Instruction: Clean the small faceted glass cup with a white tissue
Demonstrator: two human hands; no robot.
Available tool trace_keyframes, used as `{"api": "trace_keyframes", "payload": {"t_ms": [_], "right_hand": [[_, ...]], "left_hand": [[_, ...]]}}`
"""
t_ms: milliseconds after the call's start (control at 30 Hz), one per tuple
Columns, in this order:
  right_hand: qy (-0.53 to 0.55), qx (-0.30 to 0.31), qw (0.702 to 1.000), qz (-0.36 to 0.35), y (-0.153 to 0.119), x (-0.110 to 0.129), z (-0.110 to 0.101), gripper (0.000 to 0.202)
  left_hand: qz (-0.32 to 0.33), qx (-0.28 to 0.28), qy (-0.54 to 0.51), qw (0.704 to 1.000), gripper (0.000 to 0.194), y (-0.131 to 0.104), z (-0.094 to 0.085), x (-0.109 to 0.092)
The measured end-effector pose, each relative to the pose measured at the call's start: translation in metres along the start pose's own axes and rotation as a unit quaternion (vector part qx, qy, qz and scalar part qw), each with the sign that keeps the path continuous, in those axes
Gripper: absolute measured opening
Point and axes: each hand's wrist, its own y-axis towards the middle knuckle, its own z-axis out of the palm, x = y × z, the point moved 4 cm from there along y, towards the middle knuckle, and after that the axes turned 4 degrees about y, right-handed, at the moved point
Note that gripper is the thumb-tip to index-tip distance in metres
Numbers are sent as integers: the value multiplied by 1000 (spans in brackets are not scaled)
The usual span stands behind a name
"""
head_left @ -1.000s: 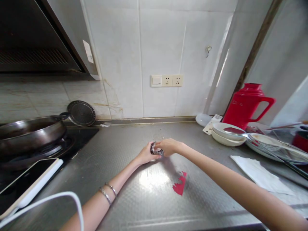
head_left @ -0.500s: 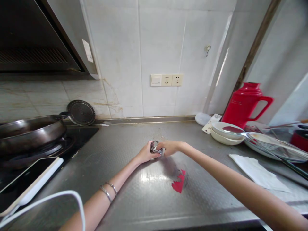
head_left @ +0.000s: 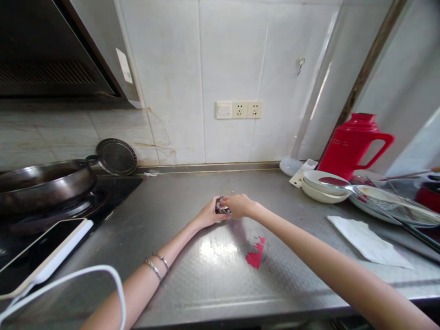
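Metal counter against a tiled wall, stove at left, red flask at right. Left hand curled around a small dark container at mid-counter; right hand touching its opening, finger spread and grip unclear.

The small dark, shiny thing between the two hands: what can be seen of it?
The small dark, shiny thing has a rim-like edge around a paler middle; it could be glass or glossy plastic, I can't be sure. The left hand grips it from the left, and the right hand has fingers over or inside it. Whether it touches the metal-looking counter is hidden.
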Motion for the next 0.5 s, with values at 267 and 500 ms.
{"api": "trace_keyframes", "payload": {"t_ms": [267, 500], "right_hand": [[80, 20, 996, -29, -3, -2, 5, 26], [86, 27, 993, -73, 0, 0, 1, 32]], "left_hand": [[-20, -16, 9, 1000, 74, 0, -1, 6], [8, 0, -14, 1000, 74, 3, 1, 9]]}}
